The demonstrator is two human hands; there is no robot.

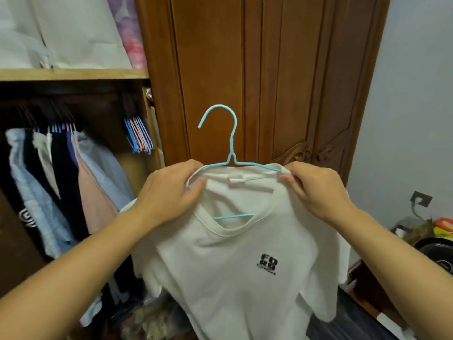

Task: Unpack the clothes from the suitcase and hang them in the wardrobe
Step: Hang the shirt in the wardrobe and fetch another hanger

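Observation:
A white T-shirt [228, 273] with a small black chest logo hangs on a light blue wire hanger [230, 148], held up in front of me. My left hand [169, 192] grips the left side of the collar over the hanger's shoulder. My right hand [316, 190] pinches the right side of the collar at the hanger's other shoulder. The hook points up and to the left. The open wardrobe [73, 74] is at the left, with several garments [58, 182] hanging on its rail. The suitcase is not in view.
A bunch of spare coloured hangers [138, 136] hangs at the right end of the rail. The brown wooden wardrobe door [269, 77] stands open straight ahead. White bags [61, 30] lie on the shelf above. Clutter and a wall socket [420, 198] sit at the lower right.

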